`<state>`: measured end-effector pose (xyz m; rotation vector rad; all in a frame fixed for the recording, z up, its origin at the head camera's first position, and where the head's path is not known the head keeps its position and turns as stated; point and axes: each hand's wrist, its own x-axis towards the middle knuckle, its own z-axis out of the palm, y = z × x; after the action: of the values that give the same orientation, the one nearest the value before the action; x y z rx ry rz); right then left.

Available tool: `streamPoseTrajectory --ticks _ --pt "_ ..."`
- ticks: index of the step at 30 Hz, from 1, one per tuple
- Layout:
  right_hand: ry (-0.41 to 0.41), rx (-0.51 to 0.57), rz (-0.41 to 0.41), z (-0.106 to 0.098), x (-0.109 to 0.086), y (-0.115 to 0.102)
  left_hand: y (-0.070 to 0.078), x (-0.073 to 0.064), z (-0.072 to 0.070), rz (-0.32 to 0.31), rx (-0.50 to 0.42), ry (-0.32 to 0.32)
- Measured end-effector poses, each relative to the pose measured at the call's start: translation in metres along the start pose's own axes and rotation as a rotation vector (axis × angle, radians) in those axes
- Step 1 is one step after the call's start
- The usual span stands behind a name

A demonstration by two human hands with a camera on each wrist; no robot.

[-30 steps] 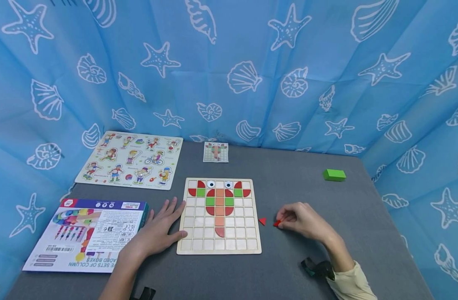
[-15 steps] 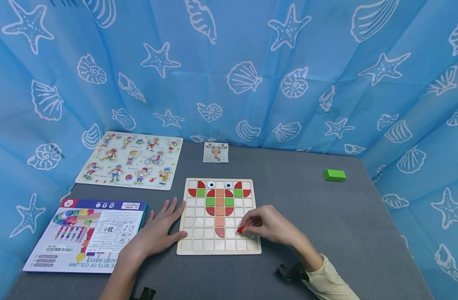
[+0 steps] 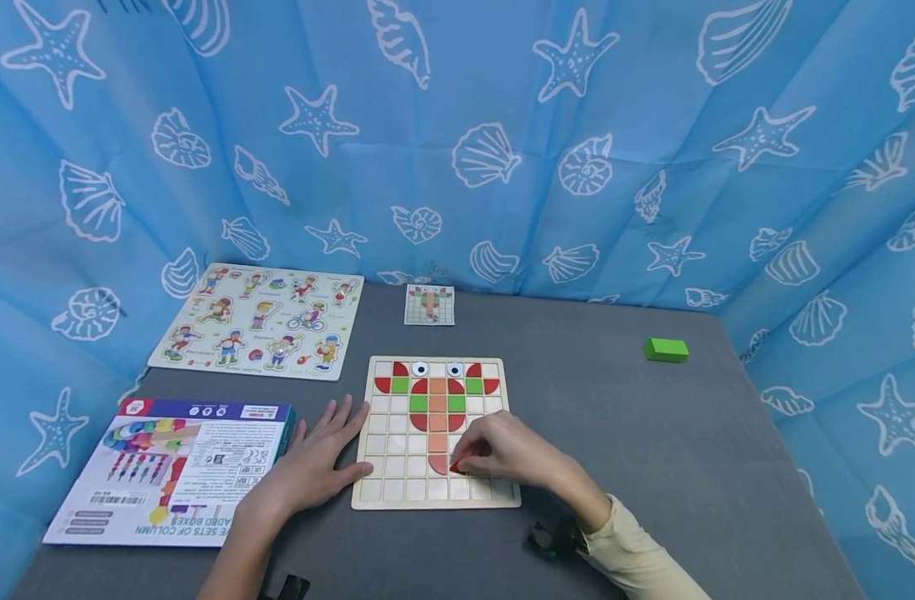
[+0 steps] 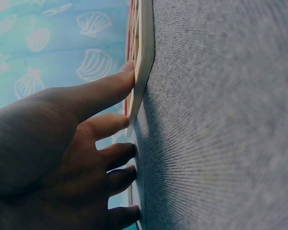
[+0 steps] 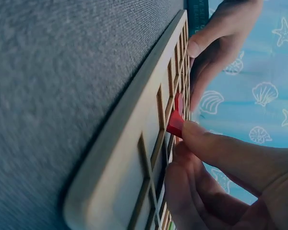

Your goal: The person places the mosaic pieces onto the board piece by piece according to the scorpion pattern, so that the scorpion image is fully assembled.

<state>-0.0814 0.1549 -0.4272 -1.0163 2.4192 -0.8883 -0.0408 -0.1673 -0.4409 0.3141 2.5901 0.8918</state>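
Observation:
A wooden grid board (image 3: 437, 504) lies on the table, several of its cells filled with red, green and orange pieces and two eye pieces at the top. My right hand (image 3: 502, 450) is over its lower right part and pinches a small red block (image 5: 174, 123) between thumb and finger. This block is right beside the red quarter-round piece (image 3: 438, 464) at the bottom of the orange column. My left hand (image 3: 315, 462) lies with fingers spread at the board's left edge; its thumb (image 4: 105, 91) and index fingertip touch that edge.
A small pattern card (image 3: 430, 305) sits behind the board. At the left are a picture puzzle board (image 3: 255, 321) and a printed box (image 3: 165, 471), close to my left hand. A green block (image 3: 666, 350) stands far right, and a blue curtain (image 3: 502, 208) hangs behind.
My right hand has moved left from the table onto the board with the red block. A red triangle that lay beside the board no longer shows there. My left hand has stayed put.

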Motion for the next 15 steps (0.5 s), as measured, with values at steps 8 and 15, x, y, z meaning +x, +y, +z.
streamPoseTrajectory --ticks 8,15 --pt "-0.012 -0.032 0.008 0.0005 0.0037 -0.0016 0.0009 -0.0009 -0.0007 0.002 -0.001 0.0" --pt "0.009 -0.026 0.038 0.0004 0.001 -0.0033 0.002 -0.0011 -0.0012 -0.005 -0.001 -0.003"
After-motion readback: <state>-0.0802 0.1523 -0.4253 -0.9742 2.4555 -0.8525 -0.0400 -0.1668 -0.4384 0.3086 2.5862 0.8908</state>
